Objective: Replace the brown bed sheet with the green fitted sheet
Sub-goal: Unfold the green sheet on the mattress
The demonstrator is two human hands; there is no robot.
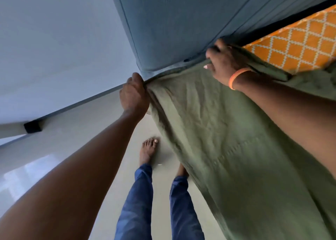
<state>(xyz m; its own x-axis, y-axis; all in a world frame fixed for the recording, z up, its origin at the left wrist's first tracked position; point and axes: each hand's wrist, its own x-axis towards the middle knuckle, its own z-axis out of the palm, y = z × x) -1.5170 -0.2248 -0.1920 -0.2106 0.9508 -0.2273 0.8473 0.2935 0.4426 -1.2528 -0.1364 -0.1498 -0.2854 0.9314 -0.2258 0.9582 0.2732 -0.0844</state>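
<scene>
Bare feet (148, 151) are standing on open pale floor (101, 167) left of the bed. The green fitted sheet (227, 139) is draping the near corner. The left hand (133, 94) is gripping its edge; the right hand (224, 63) is clutching its hem beside the orange patterned mattress (298, 45), cut off rightward, against the blue headboard (181, 21).

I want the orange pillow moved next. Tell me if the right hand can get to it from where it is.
Probably yes. The right hand grips the green sheet right beside the orange patterned pillow, with nothing between them, but it must release the sheet first.
</scene>
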